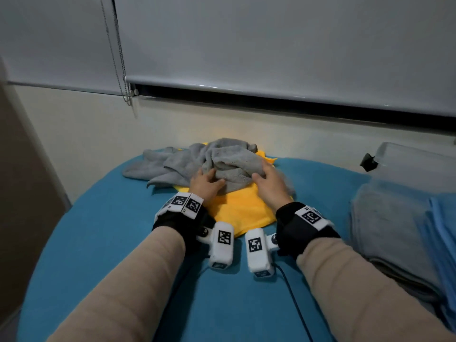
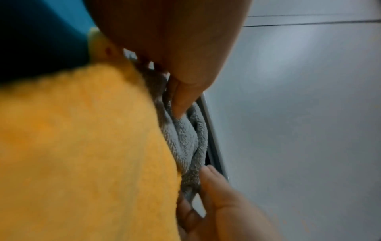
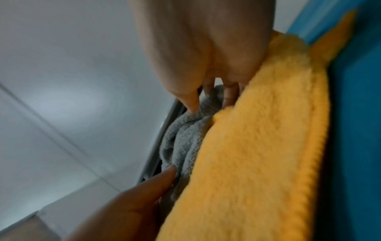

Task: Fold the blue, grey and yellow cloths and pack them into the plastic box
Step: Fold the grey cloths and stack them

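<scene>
A crumpled grey cloth (image 1: 222, 161) lies on a flat yellow cloth (image 1: 241, 211) at the middle of the table. My left hand (image 1: 209, 177) grips the grey cloth's near left part, thumb dug into a fold (image 2: 185, 138). My right hand (image 1: 261, 174) grips its near right part, thumb and curled fingers sunk into the pile (image 3: 181, 143). The yellow cloth (image 2: 82, 146) (image 3: 257, 146) fills the foreground under both wrists. A clear plastic box (image 1: 414, 164) stands at the far right. Folded grey (image 1: 389, 230) and blue (image 1: 441, 230) cloths lie in front of it.
A teal cover (image 1: 111, 243) lies over the table. A cream wall and a window with lowered roller blinds (image 1: 271, 58) stand right behind the cloths. A bead chain (image 1: 123, 70) hangs at the back left. A cable (image 1: 296, 304) trails near my right forearm.
</scene>
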### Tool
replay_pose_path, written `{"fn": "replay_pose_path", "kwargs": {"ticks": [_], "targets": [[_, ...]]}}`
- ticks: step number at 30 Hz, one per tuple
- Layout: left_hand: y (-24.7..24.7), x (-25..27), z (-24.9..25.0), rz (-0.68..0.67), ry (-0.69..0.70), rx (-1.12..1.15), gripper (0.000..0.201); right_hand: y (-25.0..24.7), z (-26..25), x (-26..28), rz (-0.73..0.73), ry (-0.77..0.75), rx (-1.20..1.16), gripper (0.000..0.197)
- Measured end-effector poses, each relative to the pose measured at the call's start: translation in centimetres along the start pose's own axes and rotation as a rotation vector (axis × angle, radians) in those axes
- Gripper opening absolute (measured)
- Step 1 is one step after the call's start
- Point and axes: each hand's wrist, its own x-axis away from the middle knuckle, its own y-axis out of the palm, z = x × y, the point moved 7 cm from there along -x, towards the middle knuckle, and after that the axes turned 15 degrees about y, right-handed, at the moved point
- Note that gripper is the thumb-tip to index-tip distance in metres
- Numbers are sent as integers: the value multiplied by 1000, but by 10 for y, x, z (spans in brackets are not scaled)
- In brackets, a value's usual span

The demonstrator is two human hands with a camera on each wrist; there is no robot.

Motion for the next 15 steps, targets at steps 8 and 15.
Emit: {"fn": "replay_pose_path", "kwargs": {"ticks": [8,15], "targets": [[-1,2,-13,299,2,381,49,5,27,-28,-17,82,-266,27],[-26,23,-27,710,-154,601,29,-24,33,1,44,125,-737,6]]}}
